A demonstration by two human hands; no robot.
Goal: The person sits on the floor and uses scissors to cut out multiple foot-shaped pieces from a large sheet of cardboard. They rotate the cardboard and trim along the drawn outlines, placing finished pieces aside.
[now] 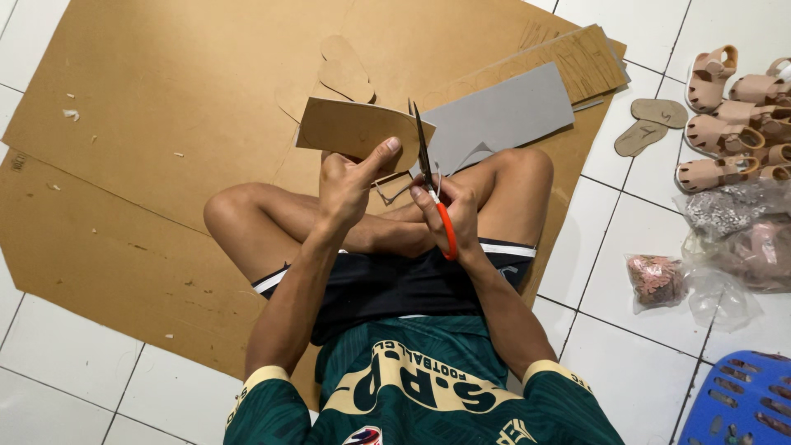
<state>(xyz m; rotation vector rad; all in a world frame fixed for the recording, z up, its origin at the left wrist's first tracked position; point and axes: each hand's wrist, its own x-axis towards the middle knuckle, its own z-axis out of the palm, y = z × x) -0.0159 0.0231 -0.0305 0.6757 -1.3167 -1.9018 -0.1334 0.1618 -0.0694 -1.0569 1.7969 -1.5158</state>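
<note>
I sit cross-legged on large brown cardboard sheets (148,124). My left hand (350,181) pinches a brown piece of board (354,128) with a rounded edge, thumb on top. My right hand (451,210) grips orange-handled scissors (428,177), blades pointing up beside the board's right edge. A thin offcut strip hangs below the board between my hands.
A grey sheet (503,111) lies on the cardboard behind my knees, with sole-shaped cutouts (346,70) beyond. Two loose soles (651,124), several small beige sandals (725,115), clear plastic bags (725,239) and a blue plastic basket (737,400) sit on the white tiles at right.
</note>
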